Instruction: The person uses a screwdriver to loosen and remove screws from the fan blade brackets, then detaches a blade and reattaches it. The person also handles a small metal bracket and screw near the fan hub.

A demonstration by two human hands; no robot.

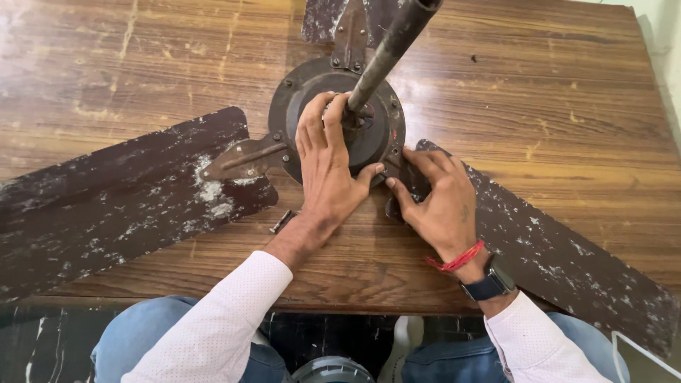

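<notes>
Here the left hand [325,159] lies open on the fan motor [337,120] (dusty); right hand [440,198] pinches a blade bracket [406,174].

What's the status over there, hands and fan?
Left hand flat on fan motor hub. Right hand pinching blade bracket at hub rim. Loose bolt on table.

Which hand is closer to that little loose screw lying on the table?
The left hand. Its wrist passes right beside the loose screw, though the palm rests on the fan motor. The right hand is farther off, at the right blade's bracket.
</notes>
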